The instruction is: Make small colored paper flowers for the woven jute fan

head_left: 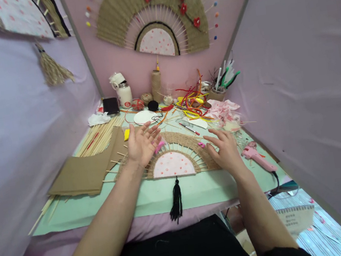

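A half-round craft fan [172, 164] of twine-covered panels and thin sticks lies on the table, with a pink-dotted white centre. From its lower edge hangs a black tassel [176, 200]. My left hand [143, 144] is raised over the fan's left part, palm turned up, fingers spread, holding nothing. Just beside its fingers a bright pink piece [159, 146] lies on the fan. Over the right part hovers my right hand [224, 147], fingers apart and nothing visible in them. A small pink curled piece [201, 144] sits near its fingertips.
Brown cardboard [80, 175] and thin wooden sticks [103, 136] lie at the left. A pink glue gun [258, 157] rests at the right. Behind are coloured pipe cleaners [191, 103], a pen [189, 129], a white bottle [124, 95] and a twine spool [157, 86]. A larger fan [195, 34] hangs on the back wall.
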`<action>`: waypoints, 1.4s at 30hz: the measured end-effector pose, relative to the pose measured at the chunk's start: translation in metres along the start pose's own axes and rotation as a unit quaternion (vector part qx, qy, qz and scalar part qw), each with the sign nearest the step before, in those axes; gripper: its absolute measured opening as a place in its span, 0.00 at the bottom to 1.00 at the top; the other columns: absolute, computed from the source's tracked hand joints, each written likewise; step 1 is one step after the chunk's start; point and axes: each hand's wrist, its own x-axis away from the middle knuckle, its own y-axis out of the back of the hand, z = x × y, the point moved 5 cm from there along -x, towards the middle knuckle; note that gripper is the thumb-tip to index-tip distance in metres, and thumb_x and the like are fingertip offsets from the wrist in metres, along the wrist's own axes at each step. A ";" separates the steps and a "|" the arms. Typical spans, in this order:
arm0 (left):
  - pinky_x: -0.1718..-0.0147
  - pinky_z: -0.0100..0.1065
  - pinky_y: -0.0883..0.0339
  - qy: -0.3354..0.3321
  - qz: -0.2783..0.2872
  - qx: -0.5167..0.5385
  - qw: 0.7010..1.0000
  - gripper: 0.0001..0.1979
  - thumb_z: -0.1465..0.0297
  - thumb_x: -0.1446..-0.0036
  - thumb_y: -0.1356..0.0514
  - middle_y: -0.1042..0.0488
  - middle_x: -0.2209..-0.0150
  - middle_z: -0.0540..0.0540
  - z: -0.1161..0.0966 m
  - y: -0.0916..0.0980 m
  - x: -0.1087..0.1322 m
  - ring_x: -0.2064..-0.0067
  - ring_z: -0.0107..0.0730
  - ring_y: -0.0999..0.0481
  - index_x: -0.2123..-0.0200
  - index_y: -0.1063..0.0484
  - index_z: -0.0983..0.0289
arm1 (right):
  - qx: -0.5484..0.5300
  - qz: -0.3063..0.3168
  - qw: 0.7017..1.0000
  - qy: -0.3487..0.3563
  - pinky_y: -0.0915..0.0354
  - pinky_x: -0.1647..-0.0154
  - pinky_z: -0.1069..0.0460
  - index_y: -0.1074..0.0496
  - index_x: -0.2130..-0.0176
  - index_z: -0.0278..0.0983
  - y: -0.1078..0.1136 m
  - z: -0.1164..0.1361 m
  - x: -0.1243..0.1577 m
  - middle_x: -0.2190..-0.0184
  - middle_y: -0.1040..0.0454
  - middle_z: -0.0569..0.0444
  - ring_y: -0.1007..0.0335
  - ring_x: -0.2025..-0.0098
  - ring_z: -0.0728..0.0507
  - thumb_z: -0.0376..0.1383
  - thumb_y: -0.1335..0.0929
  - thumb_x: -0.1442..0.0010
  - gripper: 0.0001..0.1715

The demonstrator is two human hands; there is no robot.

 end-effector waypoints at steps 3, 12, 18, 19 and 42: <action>0.51 0.41 0.34 -0.111 -0.077 -0.212 0.968 0.24 0.53 0.49 0.40 0.26 0.57 0.59 -0.005 0.010 -0.004 0.53 0.39 0.27 0.55 0.32 0.63 | -0.064 -0.017 0.998 0.007 0.43 0.41 0.38 0.24 0.54 0.40 0.004 0.020 -0.026 0.46 0.29 0.47 0.38 0.44 0.38 0.37 0.36 0.38 0.15; 0.43 0.52 0.49 -0.127 -0.038 -0.691 0.711 0.18 0.65 0.55 0.33 0.29 0.51 0.62 0.016 0.017 0.000 0.44 0.56 0.38 0.59 0.26 0.61 | -0.220 0.117 0.968 0.027 0.39 0.44 0.42 0.22 0.60 0.39 -0.071 0.067 -0.061 0.52 0.25 0.48 0.32 0.48 0.40 0.35 0.35 0.39 0.12; 0.45 0.48 0.46 -0.191 0.042 -0.629 0.752 0.13 0.72 0.52 0.36 0.26 0.58 0.59 0.017 0.010 -0.004 0.51 0.50 0.32 0.60 0.25 0.60 | -0.340 0.118 0.933 -0.026 0.37 0.45 0.44 0.22 0.64 0.40 -0.079 0.065 -0.052 0.53 0.24 0.49 0.30 0.49 0.42 0.34 0.35 0.41 0.10; 0.46 0.47 0.44 -0.201 0.056 -0.623 0.754 0.14 0.73 0.52 0.37 0.26 0.57 0.58 0.017 0.008 -0.004 0.51 0.48 0.31 0.59 0.25 0.60 | -0.360 0.106 0.926 -0.040 0.37 0.45 0.44 0.22 0.64 0.40 -0.077 0.064 -0.052 0.53 0.24 0.49 0.30 0.50 0.42 0.35 0.34 0.41 0.10; 0.50 0.42 0.39 -0.202 0.099 -0.565 0.794 0.14 0.71 0.53 0.36 0.22 0.58 0.56 0.011 -0.005 0.002 0.55 0.44 0.28 0.60 0.21 0.59 | -0.408 0.087 0.909 -0.012 0.37 0.43 0.43 0.22 0.62 0.43 -0.065 0.068 -0.049 0.44 0.32 0.50 0.35 0.44 0.41 0.36 0.30 0.46 0.09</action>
